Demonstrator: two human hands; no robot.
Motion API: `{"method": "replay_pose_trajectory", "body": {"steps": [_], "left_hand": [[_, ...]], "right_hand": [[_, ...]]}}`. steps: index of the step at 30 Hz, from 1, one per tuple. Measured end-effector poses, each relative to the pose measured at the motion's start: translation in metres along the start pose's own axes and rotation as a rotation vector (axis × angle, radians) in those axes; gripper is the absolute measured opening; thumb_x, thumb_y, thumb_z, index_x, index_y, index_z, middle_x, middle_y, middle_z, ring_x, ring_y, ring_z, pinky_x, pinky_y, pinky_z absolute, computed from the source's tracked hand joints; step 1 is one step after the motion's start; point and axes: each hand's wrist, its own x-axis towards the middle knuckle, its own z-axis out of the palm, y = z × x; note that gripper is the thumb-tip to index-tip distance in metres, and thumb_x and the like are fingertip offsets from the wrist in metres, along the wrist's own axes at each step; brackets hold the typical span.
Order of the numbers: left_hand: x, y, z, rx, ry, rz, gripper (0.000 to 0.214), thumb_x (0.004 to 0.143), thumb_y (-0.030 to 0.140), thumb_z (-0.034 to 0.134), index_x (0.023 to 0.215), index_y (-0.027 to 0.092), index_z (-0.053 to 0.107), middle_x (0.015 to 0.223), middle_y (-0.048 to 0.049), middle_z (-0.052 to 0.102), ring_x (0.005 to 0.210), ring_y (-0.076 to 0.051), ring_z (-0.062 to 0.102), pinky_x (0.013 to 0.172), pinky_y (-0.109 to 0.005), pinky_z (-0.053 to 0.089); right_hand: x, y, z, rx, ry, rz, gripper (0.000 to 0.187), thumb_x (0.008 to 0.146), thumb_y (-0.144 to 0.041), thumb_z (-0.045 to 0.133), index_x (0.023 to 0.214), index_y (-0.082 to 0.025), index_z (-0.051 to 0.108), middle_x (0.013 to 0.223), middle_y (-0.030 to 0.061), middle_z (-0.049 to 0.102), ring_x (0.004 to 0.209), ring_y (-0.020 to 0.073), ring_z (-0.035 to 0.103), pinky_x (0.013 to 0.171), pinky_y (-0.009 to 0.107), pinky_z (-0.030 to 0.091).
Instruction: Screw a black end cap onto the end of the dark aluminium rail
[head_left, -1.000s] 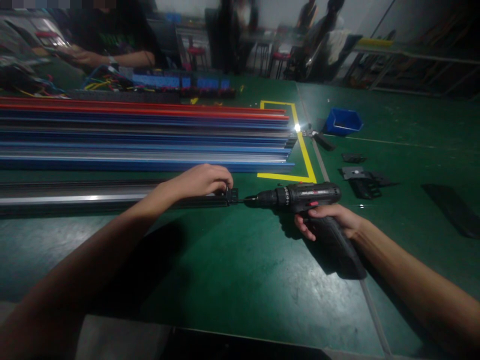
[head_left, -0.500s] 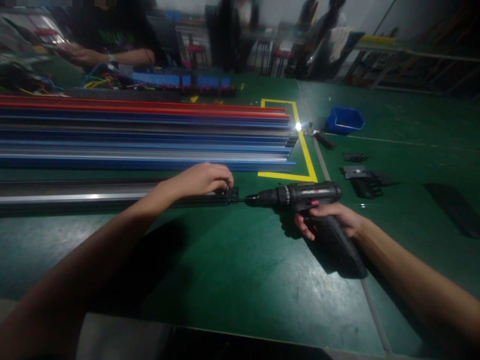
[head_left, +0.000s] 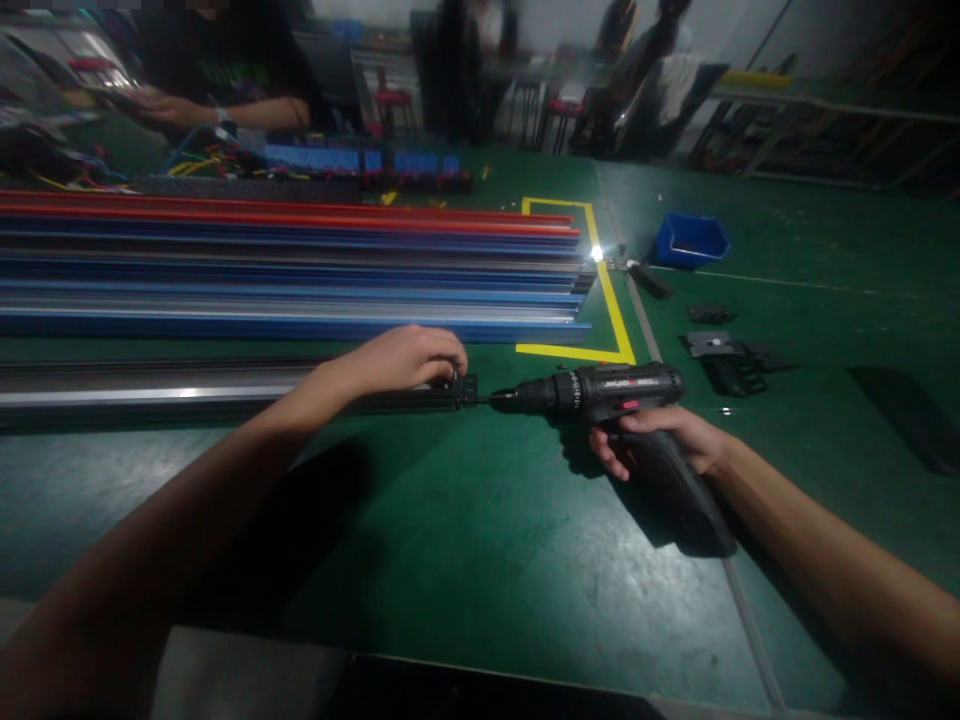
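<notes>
Head view: at a green table [head_left: 487, 540], a person's left hand [head_left: 409, 358] is clamped palm-down over the end of a long dark rail [head_left: 187, 395], fingers curled round it just behind a small black bracket [head_left: 465, 390] at its tip. The right hand [head_left: 660, 440] grips the handle of a black drill [head_left: 600, 392] held level, its bit touching the bracket. The rail lies along the table's near side, running off to the left. Just behind it sits a stack of blue and red rails [head_left: 300, 270], ending beside a yellow tape outline [head_left: 611, 310]. Farther right lie black plates [head_left: 724, 360] and a blue bin [head_left: 688, 240]. Across the table, a co-worker's hand [head_left: 161, 108] rests among coloured wires.
</notes>
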Motion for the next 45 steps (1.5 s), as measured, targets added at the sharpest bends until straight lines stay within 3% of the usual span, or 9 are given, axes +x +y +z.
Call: {"method": "replay_pose_trajectory", "body": {"steps": [45], "left_hand": [[0.0009, 0.0008, -0.0003, -0.004, 0.004, 0.002, 0.023, 0.098, 0.023, 0.055, 0.101, 0.024, 0.078, 0.103, -0.001, 0.078, 0.094, -0.015, 0.071, 0.087, -0.026, 0.05]], "right_hand": [[-0.0012, 0.0016, -0.0007, -0.008, 0.033, -0.008, 0.029, 0.091, -0.029, 0.079, 0.106, -0.005, 0.076, 0.098, 0.014, 0.078, 0.085, 0.0205, 0.077, 0.078, 0.03, 0.064]]}}
